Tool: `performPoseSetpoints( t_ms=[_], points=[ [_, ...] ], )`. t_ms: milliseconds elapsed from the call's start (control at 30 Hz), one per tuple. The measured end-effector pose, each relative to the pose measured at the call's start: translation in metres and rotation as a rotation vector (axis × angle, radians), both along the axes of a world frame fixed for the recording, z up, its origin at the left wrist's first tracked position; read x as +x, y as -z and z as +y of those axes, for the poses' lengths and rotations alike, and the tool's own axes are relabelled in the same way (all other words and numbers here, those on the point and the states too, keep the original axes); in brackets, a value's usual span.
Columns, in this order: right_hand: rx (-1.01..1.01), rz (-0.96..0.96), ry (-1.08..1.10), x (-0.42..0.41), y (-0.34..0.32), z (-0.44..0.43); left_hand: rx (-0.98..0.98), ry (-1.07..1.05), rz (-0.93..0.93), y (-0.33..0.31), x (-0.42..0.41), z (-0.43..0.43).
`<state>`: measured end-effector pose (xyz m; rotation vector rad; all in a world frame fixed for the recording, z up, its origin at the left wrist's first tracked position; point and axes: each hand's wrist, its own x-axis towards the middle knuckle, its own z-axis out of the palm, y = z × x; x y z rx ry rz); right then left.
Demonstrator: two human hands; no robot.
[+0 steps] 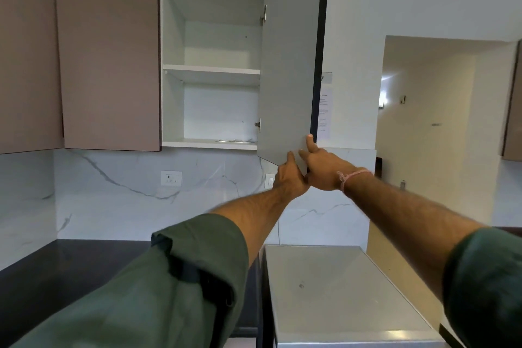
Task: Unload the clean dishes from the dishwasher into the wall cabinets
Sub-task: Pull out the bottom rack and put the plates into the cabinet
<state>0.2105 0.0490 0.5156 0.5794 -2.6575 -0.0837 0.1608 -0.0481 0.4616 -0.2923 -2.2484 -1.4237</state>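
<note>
- Wall cabinet point(211, 68), 12 o'clock of the view: stands open, two shelves. We class it as the target for the dishes.
- Cabinet door point(288, 65), 1 o'clock: swung out toward us, grey inner face showing, lower corner near the centre of the view.
- Left hand point(291, 178), just past centre toward 4 o'clock: grips the door's bottom edge, thumb up on the grey face. The other fingers are hidden under the edge.
- Right hand point(320, 171), touching the left hand on its 3 o'clock side: two straight fingers point(310, 140) lie flat against the corner. We cannot tell how the rest lie.
- Dishes: neither hand carries one. A flat pale item point(236, 140) lies at the 5 o'clock corner of the bottom shelf point(197, 144), but we cannot tell what it is.
- Dishwasher: not identified. A steel-topped unit point(339, 291) sits at 5 o'clock and a dark table point(70, 268) at 8 o'clock.
- Hazard one: forcing the door past its stop would strain the hinges point(263, 15).
- Hazard two: the door may drift back on release and catch an arm or a dish.
- Hazard three: the low corner hangs where a head could meet it.
- Hazard four: a dish set on the pale item might rock.
</note>
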Motion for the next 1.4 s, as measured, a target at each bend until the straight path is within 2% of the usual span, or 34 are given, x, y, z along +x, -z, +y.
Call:
performPoseSetpoints(
  t_ms=[33,100,267,300,400,433,533,600,700,800,833,933,1033,1100,1200,1400],
  points=[
    [-0.021,0.002,-0.016,0.002,-0.001,-0.001,0.032,-0.033,0.017,-0.001,-0.002,-0.002],
    [-0.037,0.009,-0.037,-0.001,0.000,0.001,-0.213,-0.133,0.042,-0.002,0.003,-0.010],
    [-0.061,-0.003,-0.088,0.003,0.006,-0.005,-0.184,-0.077,0.054,0.007,0.009,-0.021],
    [-0.067,-0.008,-0.100,0.004,0.006,-0.007,-0.147,-0.036,0.081,0.006,0.008,-0.024],
    [-0.057,-0.009,-0.144,0.005,0.006,-0.015,0.140,0.115,0.109,0.000,0.018,-0.028],
    [-0.051,-0.008,-0.160,0.006,0.006,-0.018,0.182,0.094,0.163,0.000,0.020,-0.029],
    [-0.049,-0.006,-0.214,0.007,0.007,-0.032,0.292,-0.016,0.118,0.005,0.022,-0.037],
    [-0.044,-0.004,-0.254,0.007,0.007,-0.043,0.322,-0.030,0.093,0.005,0.026,-0.046],
    [-0.034,0.013,-0.312,0.010,0.007,-0.063,0.089,-0.111,0.003,0.012,0.015,-0.072],
    [-0.035,0.047,-0.362,0.010,0.010,-0.088,0.230,-0.266,0.180,0.013,0.018,-0.100],
    [-0.033,0.058,-0.375,0.009,0.012,-0.097,0.265,-0.351,0.194,0.017,0.012,-0.111],
    [-0.028,0.090,-0.387,-0.002,0.017,-0.129,0.369,-0.374,0.177,0.018,0.009,-0.143],
    [-0.022,0.065,-0.371,-0.021,0.023,-0.164,0.186,-0.438,0.136,0.018,0.007,-0.183],
    [-0.017,0.040,-0.371,-0.035,0.027,-0.188,0.180,-0.490,0.121,0.019,-0.002,-0.211],
    [0.000,0.022,-0.390,-0.061,0.032,-0.227,0.271,-0.544,0.133,0.018,-0.018,-0.253],
    [0.012,0.019,-0.389,-0.128,0.040,-0.311,0.510,-0.522,0.155,0.023,-0.072,-0.339]
  ],
)
